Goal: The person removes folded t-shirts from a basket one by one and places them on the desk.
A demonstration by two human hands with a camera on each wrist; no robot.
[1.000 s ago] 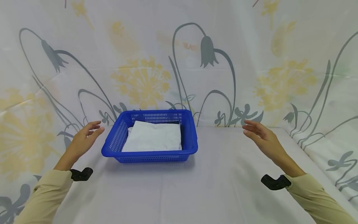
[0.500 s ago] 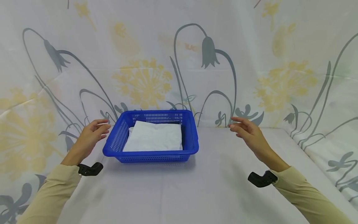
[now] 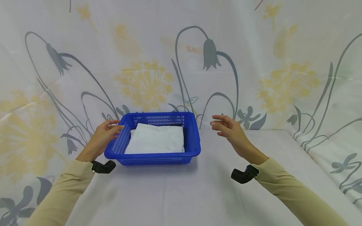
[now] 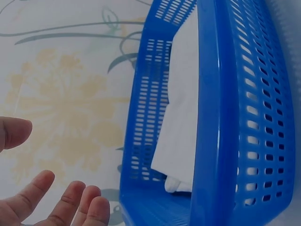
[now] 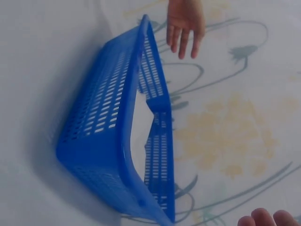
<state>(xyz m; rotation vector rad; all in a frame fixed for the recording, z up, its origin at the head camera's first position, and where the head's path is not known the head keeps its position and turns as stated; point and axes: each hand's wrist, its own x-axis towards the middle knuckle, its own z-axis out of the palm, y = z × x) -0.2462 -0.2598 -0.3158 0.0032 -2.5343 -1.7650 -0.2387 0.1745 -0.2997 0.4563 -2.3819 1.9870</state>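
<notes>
A blue plastic basket point(image 3: 152, 158) with slotted walls stands on the white-covered table. Inside it lies a folded white cloth point(image 3: 156, 139), with something dark partly showing beneath and beside it. My left hand point(image 3: 102, 138) hovers at the basket's left side, its relaxed fingers overlapping the rim in the head view; contact cannot be told there. In the left wrist view the left fingers point(image 4: 70, 200) are spread and hold nothing. To the right of the basket, apart from it, my right hand point(image 3: 232, 133) hangs in the air with loosely bent fingers and nothing in them.
The tabletop point(image 3: 175, 194) is covered in white cloth. Behind it hangs a pale curtain point(image 3: 249, 37) printed with grey and yellow flowers. A black device point(image 3: 104, 167) is strapped to the left wrist, and a similar black device point(image 3: 244, 174) to the right.
Both hands have moved inward toward the basket, the left going right and the right going left. The basket and cloth have stayed in place.
</notes>
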